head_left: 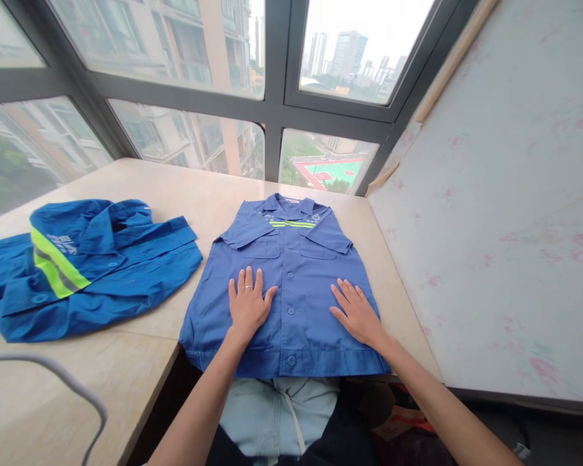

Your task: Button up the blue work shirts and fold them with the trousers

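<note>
Nearest: pale blue fabric with a drawstring (282,408) showing below the table edge, partly covered by the shirt hem; dark clutter beside it is too dim to identify. A thin grey curved bar (72,388) is crossing the lower left corner, its ends cut off by the frame.

Left hand (247,304): lying palm down on the blue work shirt (291,272), left of the button line, fingers spread flat, gripping nothing; a ring is showing on one finger.

Right hand (357,314): lying palm down on the same shirt, right of the buttons, fingers apart and flat.

Blue work shirt: lying front up on the beige table (140,362), buttoned, collar pointing toward the window, sleeves folded across the chest, hem hanging slightly over the near edge.

Further left: a second blue garment (92,265) with a yellow-green reflective band, lying crumpled, its left part cut off; its printed lettering is unreadable.

Farthest: window (272,97) looking onto buildings and a sports court
</note>
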`<state>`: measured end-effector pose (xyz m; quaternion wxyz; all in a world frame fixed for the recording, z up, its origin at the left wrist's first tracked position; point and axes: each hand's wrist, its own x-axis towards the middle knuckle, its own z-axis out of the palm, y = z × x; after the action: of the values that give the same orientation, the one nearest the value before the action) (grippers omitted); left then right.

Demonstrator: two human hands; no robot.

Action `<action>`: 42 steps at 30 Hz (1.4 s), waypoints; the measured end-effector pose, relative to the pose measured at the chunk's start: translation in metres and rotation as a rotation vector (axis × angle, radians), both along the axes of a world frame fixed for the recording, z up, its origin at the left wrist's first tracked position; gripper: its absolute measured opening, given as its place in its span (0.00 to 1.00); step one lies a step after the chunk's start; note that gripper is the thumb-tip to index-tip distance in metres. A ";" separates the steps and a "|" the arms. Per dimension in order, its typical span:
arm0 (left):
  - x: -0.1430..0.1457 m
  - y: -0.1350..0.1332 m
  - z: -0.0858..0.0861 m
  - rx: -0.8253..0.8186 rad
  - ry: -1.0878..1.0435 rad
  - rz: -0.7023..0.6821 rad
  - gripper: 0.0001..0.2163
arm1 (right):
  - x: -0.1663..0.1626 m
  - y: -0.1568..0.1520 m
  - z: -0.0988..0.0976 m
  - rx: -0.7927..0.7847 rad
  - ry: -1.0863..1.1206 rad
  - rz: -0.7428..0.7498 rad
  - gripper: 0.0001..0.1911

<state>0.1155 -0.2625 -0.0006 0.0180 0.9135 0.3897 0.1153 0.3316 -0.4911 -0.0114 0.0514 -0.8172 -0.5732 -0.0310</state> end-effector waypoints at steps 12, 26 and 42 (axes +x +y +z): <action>-0.062 0.024 0.011 -0.025 0.149 -0.067 0.32 | 0.007 -0.014 0.003 -0.043 -0.025 0.012 0.32; -0.120 -0.027 0.023 -0.055 0.020 -0.522 0.33 | -0.069 -0.038 0.028 -0.033 0.111 0.161 0.35; -0.124 -0.029 0.025 -0.186 -0.101 -0.751 0.28 | -0.104 -0.020 0.048 0.091 0.451 0.329 0.35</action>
<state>-0.0085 -0.2920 0.0240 0.1610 0.9802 0.0358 0.1095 0.2273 -0.5115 0.0365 0.2186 -0.6965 -0.6701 0.1347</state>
